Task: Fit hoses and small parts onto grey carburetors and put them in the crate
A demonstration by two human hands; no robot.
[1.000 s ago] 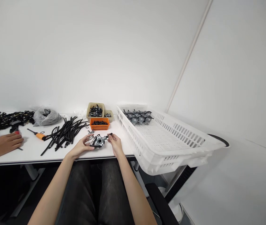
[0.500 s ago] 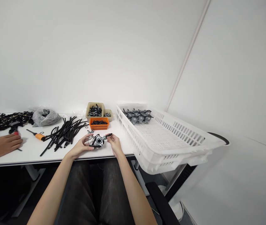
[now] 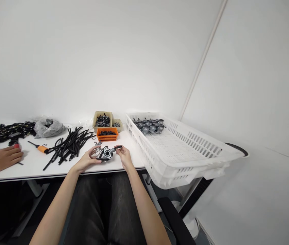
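A silver carburetor (image 3: pixel 107 153) with a round dark bore is held just above the front edge of the white table. My left hand (image 3: pixel 87 160) is closed around its left side, thumb low and fingers over the top. From the right side of the carburetor juts a stem ending in a black rubber piece (image 3: pixel 118 147). At that end my right hand (image 3: pixel 124 158) is closed in a pinch; the exact contact of its fingertips is partly hidden. Behind the left fingers lies a small grey metal part (image 3: pixel 98 143) on the table.
Left of my hands lie black hoses (image 3: pixel 70 146), an orange-handled screwdriver (image 3: pixel 42 148) and a plastic bag (image 3: pixel 49 126). Small parts fill an orange basket (image 3: pixel 107 138) and beige bins (image 3: pixel 96 124). A white crate (image 3: pixel 170 163) holds several carburetors (image 3: pixel 149 126). A co-worker's hand (image 3: pixel 5 160) rests far left.
The view has shifted very slightly. Both my hands keep the same hold on the carburetor, with no clear movement.
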